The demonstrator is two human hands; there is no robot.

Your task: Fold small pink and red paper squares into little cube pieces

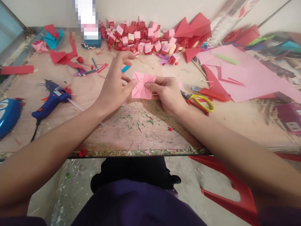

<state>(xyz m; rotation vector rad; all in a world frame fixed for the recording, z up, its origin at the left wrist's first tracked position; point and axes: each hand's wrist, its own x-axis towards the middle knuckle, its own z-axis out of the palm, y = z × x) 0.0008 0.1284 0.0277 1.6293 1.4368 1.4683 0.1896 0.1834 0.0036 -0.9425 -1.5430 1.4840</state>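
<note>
A small square of pink paper with diagonal crease lines is held up over the wooden table. My right hand pinches its right side, thumb on the face and fingers behind. At its left edge, the thumb tip of my left hand touches the paper; the other fingers are raised, spread and curved. Whether any left finger presses from behind is hidden. Just right of my right hand lie scissors with yellow and orange handles, and a red utility knife beside them.
Many small pink and red folded paper cubes are heaped along the back wall. On the left rest a blue glue gun and a blue rounded object. Pink paper sheets spread at the right. A red plastic chair stands below the table's edge.
</note>
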